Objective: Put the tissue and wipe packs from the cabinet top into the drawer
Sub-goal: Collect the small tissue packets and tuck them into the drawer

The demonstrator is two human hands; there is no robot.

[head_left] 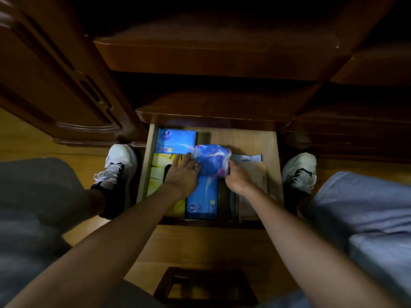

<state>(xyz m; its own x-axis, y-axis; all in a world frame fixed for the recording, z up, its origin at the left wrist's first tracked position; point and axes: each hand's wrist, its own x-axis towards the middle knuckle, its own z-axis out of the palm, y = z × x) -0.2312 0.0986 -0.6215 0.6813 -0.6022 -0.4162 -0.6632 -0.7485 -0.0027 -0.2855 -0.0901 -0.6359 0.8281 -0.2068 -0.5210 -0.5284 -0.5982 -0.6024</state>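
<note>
Now both my hands grasp the crinkly blue pack (212, 160) over the open drawer (270, 152): left hand (183, 172) at its nine o'clock, right hand (236, 177) at its five.

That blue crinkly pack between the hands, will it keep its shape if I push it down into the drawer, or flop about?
The blue soft pack looks floppy: its film wrapper is creased and bulged, unlike the flat blue box below. It probably squashes rather than slides. The glossy film may be slippery, so the left hand and right hand should steady both sides.
</note>
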